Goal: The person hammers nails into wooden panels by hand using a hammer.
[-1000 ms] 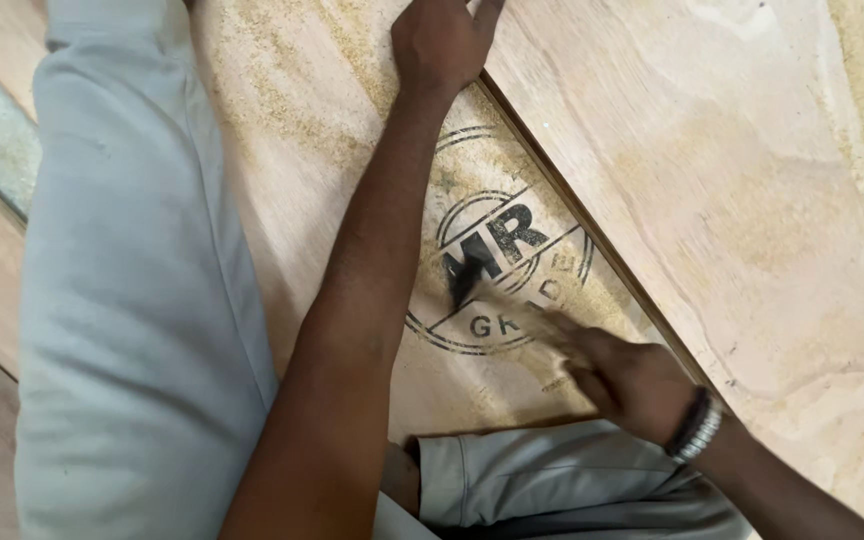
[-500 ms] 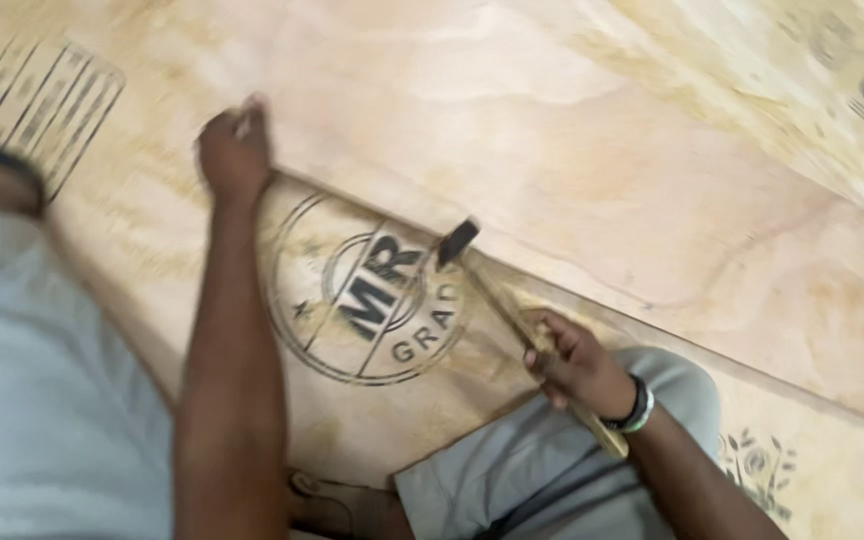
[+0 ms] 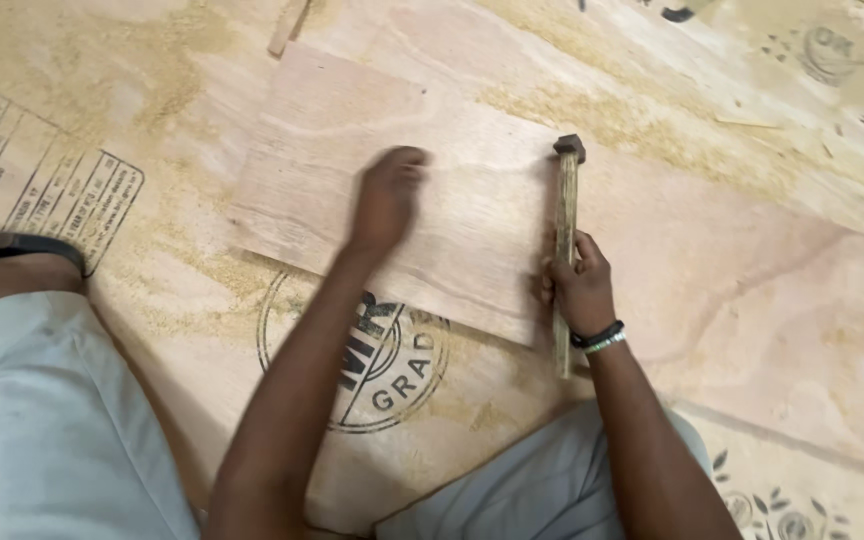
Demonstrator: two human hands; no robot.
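A small plywood panel lies flat on a large plywood sheet. My left hand rests palm down on the middle of the panel, fingers together. My right hand grips the wooden handle of a hammer near the panel's right edge. The hammer points away from me, its dark metal head at the panel's far right corner. A dark and green band sits on my right wrist.
Sawdust is scattered over the sheet, thickest beyond the panel. A round printed stamp shows between my arms. My grey-clad knees rest on the sheet at lower left and bottom centre. A thin wood strip lies at the top.
The view has swung so the small panel now lies under my left hand. My right hand has moved the hammer from the round stamp to the panel's right edge, head pointing away.
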